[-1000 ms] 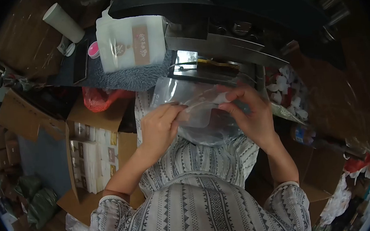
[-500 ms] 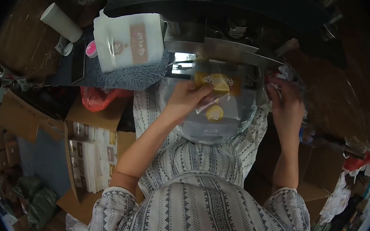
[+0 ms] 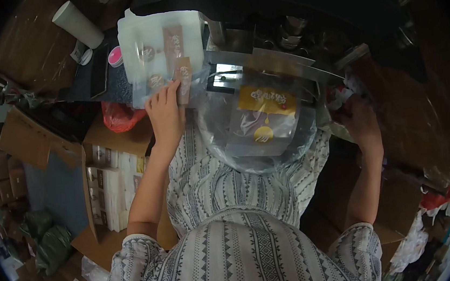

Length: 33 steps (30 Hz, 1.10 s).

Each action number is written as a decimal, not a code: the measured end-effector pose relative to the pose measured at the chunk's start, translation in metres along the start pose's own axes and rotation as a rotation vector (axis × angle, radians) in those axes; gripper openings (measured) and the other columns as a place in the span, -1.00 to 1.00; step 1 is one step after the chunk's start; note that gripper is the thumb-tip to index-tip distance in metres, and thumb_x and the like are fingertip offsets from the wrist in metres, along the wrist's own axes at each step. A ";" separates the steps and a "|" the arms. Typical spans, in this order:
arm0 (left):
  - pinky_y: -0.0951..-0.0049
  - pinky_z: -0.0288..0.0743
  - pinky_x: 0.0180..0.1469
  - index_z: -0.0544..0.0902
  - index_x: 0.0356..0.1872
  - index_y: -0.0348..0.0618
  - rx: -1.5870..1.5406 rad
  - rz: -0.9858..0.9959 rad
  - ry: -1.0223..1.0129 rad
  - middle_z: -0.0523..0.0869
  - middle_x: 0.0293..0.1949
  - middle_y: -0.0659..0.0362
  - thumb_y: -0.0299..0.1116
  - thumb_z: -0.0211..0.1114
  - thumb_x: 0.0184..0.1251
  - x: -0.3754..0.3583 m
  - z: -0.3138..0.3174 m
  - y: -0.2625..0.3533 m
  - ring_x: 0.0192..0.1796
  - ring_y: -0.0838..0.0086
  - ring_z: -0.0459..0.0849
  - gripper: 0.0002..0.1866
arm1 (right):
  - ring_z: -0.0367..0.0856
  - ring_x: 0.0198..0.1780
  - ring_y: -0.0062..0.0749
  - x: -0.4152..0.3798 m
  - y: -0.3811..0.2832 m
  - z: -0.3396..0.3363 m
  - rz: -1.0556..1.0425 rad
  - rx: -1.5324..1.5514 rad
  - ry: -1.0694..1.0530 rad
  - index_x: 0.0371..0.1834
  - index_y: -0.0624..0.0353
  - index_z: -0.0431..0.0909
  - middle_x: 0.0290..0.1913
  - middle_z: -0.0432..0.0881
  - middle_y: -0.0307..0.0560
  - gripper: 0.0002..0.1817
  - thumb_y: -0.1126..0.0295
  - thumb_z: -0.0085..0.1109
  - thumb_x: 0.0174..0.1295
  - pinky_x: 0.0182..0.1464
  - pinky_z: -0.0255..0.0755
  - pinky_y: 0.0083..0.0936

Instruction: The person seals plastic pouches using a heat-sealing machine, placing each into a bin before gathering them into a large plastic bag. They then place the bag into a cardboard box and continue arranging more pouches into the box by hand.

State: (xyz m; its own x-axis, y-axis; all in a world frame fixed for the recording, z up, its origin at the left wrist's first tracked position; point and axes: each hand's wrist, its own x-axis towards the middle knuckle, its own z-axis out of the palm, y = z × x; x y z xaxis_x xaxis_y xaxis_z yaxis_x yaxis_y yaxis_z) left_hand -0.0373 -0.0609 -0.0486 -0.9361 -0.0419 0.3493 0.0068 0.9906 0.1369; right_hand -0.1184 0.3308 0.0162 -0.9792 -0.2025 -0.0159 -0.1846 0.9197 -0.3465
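Note:
My left hand point(image 3: 166, 116) pinches a clear packaging bag with a brown label point(image 3: 183, 79) at the front of a stack of similar bags point(image 3: 142, 37). The bag reaches down and right from the stack. A clear bag with a yellow label and a yellow round mark point(image 3: 259, 118) lies flat in front of me, over a round, clear plastic-covered surface point(image 3: 221, 154). On the right, my right hand point(image 3: 363, 124) has its fingers curled in among small red-and-white packets point(image 3: 340, 96). Its fingertips are hidden, so what they hold cannot be made out.
A metal machine edge point(image 3: 288, 61) runs behind the yellow-label bag. At the left stand a white cup point(image 3: 77, 24), a pink-lidded jar point(image 3: 115, 57) and an open carton point(image 3: 92, 191) of white packs. A red plastic bag point(image 3: 120, 117) hangs below the stack.
My left hand has left the yellow-label bag and moved left to the brown-label stack, taking hold of a bag. My right hand has shifted slightly right and down, fingers deeper among the packets.

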 end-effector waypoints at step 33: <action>0.32 0.45 -0.46 0.62 -0.32 -0.14 -0.379 -0.063 0.085 0.59 -0.44 0.15 -0.50 0.32 0.06 -0.015 -0.062 0.076 -0.45 0.21 0.62 -0.86 | 0.67 -0.20 -0.41 -0.014 -0.107 -0.007 -0.573 0.525 0.121 -0.14 0.22 0.60 -0.09 0.66 -0.11 -0.79 0.62 0.19 0.15 -0.25 0.54 -0.56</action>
State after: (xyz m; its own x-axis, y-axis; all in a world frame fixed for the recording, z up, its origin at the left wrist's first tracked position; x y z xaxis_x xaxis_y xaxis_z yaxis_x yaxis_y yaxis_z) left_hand -0.0008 0.0074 0.0135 -0.9063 -0.1274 0.4029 0.0948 0.8678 0.4877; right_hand -0.0852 0.2374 0.0599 -0.7516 -0.5313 0.3909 -0.6288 0.3978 -0.6682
